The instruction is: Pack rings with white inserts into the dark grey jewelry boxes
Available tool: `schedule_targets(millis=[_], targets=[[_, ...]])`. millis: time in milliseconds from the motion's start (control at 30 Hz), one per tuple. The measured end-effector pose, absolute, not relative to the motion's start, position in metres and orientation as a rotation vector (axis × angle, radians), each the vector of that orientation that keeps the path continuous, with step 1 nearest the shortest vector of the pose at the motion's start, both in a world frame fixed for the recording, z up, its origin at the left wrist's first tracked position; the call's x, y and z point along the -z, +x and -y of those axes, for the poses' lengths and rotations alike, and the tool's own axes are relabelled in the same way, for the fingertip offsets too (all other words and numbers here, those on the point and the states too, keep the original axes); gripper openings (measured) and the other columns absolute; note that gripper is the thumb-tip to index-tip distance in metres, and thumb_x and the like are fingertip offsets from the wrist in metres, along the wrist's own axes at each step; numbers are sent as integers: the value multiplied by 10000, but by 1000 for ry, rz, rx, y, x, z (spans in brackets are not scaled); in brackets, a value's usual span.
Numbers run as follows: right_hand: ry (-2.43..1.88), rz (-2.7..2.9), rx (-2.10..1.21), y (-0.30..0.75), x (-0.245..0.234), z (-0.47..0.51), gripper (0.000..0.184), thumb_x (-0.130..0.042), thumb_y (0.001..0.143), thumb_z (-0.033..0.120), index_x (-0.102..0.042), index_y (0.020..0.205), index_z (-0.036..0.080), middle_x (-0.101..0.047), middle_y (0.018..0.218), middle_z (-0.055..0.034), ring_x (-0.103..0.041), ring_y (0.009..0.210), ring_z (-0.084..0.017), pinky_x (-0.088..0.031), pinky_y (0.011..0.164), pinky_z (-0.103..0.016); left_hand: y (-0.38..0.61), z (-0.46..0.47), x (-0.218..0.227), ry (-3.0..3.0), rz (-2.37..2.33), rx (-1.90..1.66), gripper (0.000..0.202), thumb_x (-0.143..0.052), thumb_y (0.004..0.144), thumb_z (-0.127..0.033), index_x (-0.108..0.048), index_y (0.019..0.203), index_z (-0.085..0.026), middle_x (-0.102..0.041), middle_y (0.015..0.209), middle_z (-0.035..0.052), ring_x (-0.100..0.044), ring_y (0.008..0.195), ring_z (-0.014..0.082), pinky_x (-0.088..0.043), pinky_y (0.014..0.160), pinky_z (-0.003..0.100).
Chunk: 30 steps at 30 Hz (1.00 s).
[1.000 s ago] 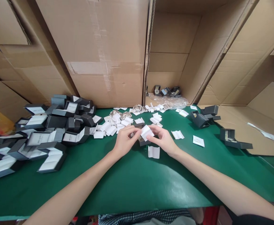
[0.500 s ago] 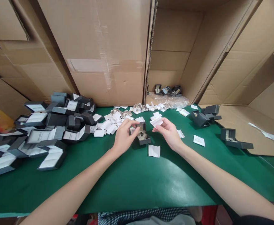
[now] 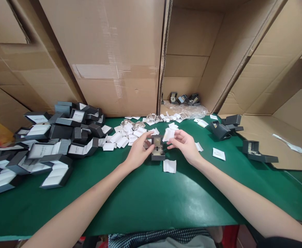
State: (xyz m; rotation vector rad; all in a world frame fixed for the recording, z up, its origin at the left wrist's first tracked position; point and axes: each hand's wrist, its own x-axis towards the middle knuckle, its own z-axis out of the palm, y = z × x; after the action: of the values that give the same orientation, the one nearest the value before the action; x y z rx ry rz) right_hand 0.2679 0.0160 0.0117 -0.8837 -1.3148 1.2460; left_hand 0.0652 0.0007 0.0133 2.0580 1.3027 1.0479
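Observation:
A small dark grey box [image 3: 158, 151] stands open on the green table [image 3: 151, 199] at the centre, with a beige insert inside. My left hand [image 3: 138, 150] grips the box's left side and lid with thumb and fingers. My right hand [image 3: 184, 144] is just right of the box and pinches a white folded card [image 3: 168, 134] level with the lid. Another white card [image 3: 169, 166] lies flat on the table in front of the box.
A heap of open dark boxes [image 3: 50, 144] fills the left of the table. Loose white cards [image 3: 125, 136] lie behind my hands. More open dark boxes [image 3: 224, 127] sit at the right, one [image 3: 257, 153] on cardboard. Tall cardboard cartons [image 3: 120, 55] wall the back.
The white card came away from over the box in my right hand, uncovering the open box. My left hand turned the box square to me and kept hold of it.

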Motion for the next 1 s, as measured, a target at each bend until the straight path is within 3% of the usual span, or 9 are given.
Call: schedule_targets(millis=[167,500,667,733,867,1000], targets=[[-918,1481,-1090,272,-13,-16,240,-664,741,414,-633,791,182,-617,814,-27,-542,653,-129,-478,582,-276,67,1,-15,2017,-1176,-1026,520,-485,868,-284,-340,1368,-264,-571,1175,95,-586,853,150,-469,510,179],[-983,1749,-885,266,-13,-3,165,-599,798,350,-619,879,208,-619,710,-7,-540,561,-136,-431,545,-287,67,3,-19,1989,-1127,-989,457,-479,884,-330,-387,1326,-260,-538,1192,99,-540,822,136,-456,537,198],[-1009,1706,-920,264,-8,-1,174,-602,792,378,-579,833,210,-635,704,-13,-539,507,-129,-421,468,-267,65,5,-21,2051,-1076,-843,635,-601,818,-400,-309,1374,-301,-475,1285,114,-520,789,136,-458,591,242],[-1024,1706,-930,264,-8,0,179,-603,790,382,-573,842,213,-650,724,-15,-531,479,-123,-406,440,-261,64,6,-21,2087,-1085,-807,727,-656,770,-424,-289,1386,-305,-498,1240,112,-526,780,143,-478,652,278],[-1054,1725,-897,263,-11,2,163,-595,796,369,-558,832,214,-659,699,-5,-502,438,-112,-393,441,-261,65,7,-20,2137,-1123,-720,810,-662,754,-464,-237,1417,-275,-555,961,67,-542,792,179,-486,731,330],[-1082,1789,-777,262,-14,4,145,-596,794,346,-543,855,226,-676,702,5,-490,433,-111,-396,483,-267,67,7,-19,2189,-1174,-718,847,-689,718,-476,-234,1408,-287,-506,1114,98,-513,745,167,-484,663,317]])
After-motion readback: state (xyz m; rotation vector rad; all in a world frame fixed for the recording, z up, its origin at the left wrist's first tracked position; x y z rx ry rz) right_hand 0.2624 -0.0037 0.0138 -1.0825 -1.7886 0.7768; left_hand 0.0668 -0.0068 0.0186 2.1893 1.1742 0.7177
